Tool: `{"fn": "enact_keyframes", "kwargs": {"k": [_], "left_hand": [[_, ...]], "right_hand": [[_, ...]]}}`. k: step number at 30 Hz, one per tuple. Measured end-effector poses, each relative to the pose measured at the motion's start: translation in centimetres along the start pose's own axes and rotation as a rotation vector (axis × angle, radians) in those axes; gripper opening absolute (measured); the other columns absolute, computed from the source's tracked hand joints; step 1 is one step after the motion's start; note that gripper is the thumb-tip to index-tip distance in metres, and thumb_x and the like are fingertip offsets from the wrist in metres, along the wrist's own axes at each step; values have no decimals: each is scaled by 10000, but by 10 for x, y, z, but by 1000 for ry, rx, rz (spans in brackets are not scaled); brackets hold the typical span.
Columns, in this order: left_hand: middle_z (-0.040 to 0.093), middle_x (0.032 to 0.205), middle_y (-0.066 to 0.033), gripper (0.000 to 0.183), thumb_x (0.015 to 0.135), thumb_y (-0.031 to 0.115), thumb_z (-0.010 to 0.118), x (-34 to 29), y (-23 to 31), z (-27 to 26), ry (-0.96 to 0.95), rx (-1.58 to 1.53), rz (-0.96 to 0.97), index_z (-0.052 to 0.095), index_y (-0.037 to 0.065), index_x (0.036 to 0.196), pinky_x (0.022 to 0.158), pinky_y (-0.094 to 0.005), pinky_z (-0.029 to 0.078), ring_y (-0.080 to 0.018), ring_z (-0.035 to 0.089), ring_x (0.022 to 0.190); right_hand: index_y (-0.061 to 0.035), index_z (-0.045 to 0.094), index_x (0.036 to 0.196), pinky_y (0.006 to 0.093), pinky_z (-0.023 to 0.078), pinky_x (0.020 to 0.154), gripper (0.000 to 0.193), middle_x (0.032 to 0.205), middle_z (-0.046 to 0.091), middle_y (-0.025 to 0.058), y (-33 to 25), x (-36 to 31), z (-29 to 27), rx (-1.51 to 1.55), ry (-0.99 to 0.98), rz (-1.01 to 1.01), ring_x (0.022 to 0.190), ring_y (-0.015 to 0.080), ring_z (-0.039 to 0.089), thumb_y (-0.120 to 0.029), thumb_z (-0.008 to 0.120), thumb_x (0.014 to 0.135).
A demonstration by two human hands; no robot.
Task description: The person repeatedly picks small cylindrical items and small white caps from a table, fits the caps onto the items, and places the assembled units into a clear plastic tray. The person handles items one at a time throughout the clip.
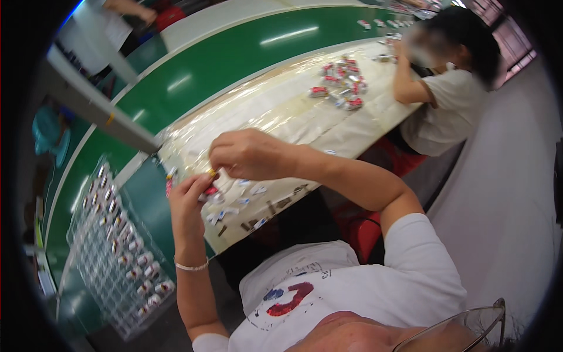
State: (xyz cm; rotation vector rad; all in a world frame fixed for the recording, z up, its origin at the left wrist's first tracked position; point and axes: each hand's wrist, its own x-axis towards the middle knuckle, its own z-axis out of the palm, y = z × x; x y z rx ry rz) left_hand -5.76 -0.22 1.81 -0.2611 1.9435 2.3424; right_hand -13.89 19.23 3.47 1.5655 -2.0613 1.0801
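My left hand, with a pale bracelet at the wrist, is closed around a small red-and-silver piece that the fingers partly cover. A tiny yellow part shows at the top of that piece, between my two hands. My right hand reaches across from the right, its fingers pinched together just above the yellow part. What those fingertips grip, if anything, is hidden. Small white-and-blue scraps lie on the table beneath my hands. Beside my left hand lies another small red-and-white piece.
A clear plastic tray with many cells, several holding small silver-and-white pieces, lies at the left. Red-and-silver pieces are heaped farther along the cream table. A green conveyor belt runs behind. At the right sits another person.
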Motion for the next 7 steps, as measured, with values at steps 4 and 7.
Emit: {"fn": "enact_keyframes", "kwargs": {"k": [4,7], "left_hand": [[699,844,-40,245,862,181,699,0,3,1,-30,-5,8,718,-33,979,666,-205,435,-73,590,723],[703,846,-46,259,858,185,710,-5,3,-3,-43,-16,3,718,-36,993,679,-212,441,-75,594,724]], "right_hand": [[-48,649,870,343,541,695,96,913,663,65,-2,1,-7,9,-21,60,817,248,659,-43,708,794],[-54,654,874,338,546,698,97,908,668,64,-3,5,-2,39,-118,109,824,237,666,-48,711,795]]}}
